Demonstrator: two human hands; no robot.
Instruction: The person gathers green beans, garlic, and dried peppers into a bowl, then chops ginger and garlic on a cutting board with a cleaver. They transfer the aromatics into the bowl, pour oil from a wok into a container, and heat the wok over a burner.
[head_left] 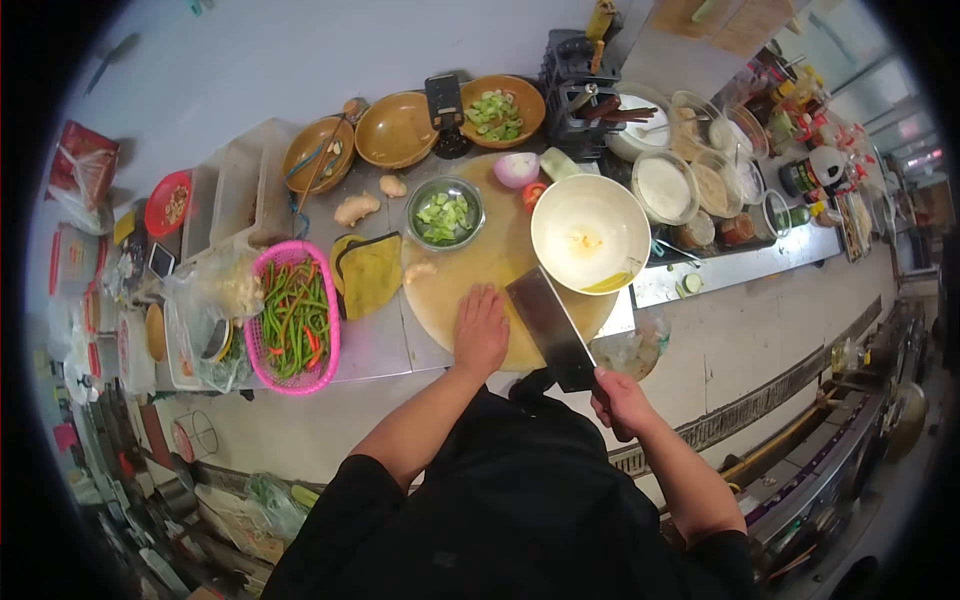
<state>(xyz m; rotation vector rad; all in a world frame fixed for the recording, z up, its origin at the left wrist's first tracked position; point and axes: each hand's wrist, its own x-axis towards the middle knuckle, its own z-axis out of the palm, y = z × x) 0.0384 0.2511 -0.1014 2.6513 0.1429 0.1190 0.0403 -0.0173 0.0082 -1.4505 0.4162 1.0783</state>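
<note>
My right hand is wrapped round the handle of a wide cleaver, whose blade lies over the front right of the round cutting board. My left hand rests flat on the board's front part, fingers stretched forward, holding nothing. A cream bowl with some yellow and orange residue stands on the board's right side, just beyond the blade. Behind my left hand sits a metal bowl of chopped green vegetable. Half an onion and a tomato piece lie at the back of the board.
Left of the board are a yellow cloth and a pink basket of green and red chillies. Brown bowls line the back, near a dark knife rack. Seasoning containers crowd the right.
</note>
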